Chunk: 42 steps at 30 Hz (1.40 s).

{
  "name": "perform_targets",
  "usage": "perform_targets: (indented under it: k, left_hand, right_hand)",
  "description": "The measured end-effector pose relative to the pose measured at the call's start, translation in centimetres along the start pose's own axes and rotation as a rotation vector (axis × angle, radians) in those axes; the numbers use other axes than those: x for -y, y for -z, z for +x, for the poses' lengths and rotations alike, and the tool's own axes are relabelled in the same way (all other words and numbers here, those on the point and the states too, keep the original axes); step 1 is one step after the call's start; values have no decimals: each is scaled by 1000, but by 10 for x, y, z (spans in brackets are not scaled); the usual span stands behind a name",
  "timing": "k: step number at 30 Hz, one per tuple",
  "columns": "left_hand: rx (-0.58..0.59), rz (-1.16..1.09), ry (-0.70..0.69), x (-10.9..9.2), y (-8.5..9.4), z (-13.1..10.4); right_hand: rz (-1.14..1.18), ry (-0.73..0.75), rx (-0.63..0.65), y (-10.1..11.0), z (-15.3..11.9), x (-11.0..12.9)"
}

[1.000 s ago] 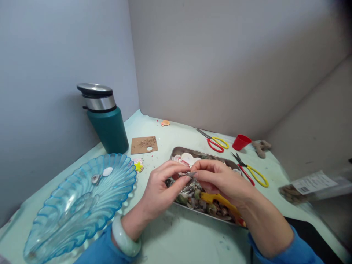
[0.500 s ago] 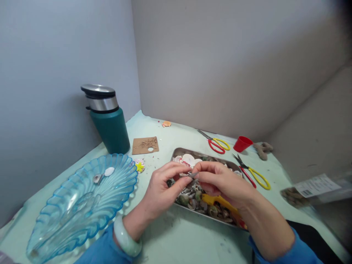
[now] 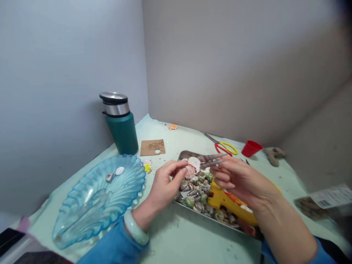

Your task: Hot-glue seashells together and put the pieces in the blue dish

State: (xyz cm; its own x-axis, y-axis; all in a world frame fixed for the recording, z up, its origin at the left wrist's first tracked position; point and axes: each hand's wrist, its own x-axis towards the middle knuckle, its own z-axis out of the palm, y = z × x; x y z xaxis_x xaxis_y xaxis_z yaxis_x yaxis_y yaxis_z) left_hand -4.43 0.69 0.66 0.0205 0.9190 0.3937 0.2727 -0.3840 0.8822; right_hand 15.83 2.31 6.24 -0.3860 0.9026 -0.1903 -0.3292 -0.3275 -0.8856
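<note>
My left hand (image 3: 165, 185) is over the left edge of a metal tray (image 3: 192, 209), thumb and forefinger curled close together; anything between them is too small to make out. Beyond its fingertips lies a pink-and-red shell (image 3: 190, 171). Above the tray's right part, my right hand (image 3: 238, 176) pinches slender grey-brown pointed pieces (image 3: 213, 158), which stick out to the left and upward. Small shells (image 3: 202, 187) and a yellow tool (image 3: 224, 200), partly covered by my right hand and wrist, fill the tray. White round pieces (image 3: 194, 164) lie near its back.
A blue shell-shaped dish (image 3: 82, 205) holds two small pieces at left, with a green bottle (image 3: 123, 134) behind it. Farther back are brown card (image 3: 150, 147) and scissors (image 3: 220, 143). A red cup (image 3: 250, 148) and a plastic bag (image 3: 324, 201) are at right.
My hands have moved apart; the right one has gone right with the grey-brown pieces, now plainly visible. The whole view has shifted, so the objects appear farther right.
</note>
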Motion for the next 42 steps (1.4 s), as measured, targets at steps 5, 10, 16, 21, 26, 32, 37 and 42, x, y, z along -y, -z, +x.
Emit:
perform_targets:
  k: [5,10,16,21,26,32,37,42]
  left_hand:
    - [146,160,-140,6,-3,-4]
    - [212,365,-254,9,-8,-9]
    - [164,400,-313,15,-12,-15]
    - [117,396,-351,20,-16,-18]
    - [98,398,-367,21,-17,-19]
    - [102,403,-368,22,-17,-19]
    - [120,390,-351,24,-17,-18]
    - [139,370,-322,20,-16,-18]
  right_hand:
    - [63,58,-80,0,-8,10]
    - [35,119,-174,-4,-18,21]
    - [71,148,-209,-12,-34,33]
    - [117,165,-164,-18,-44,40]
    - [102,247,-140,-11,-48,41]
    - [81,301,-106,-6,-49,40]
    - [56,306,-94,-6,-49,40]
    - [50,315,-53,-4,-45,37]
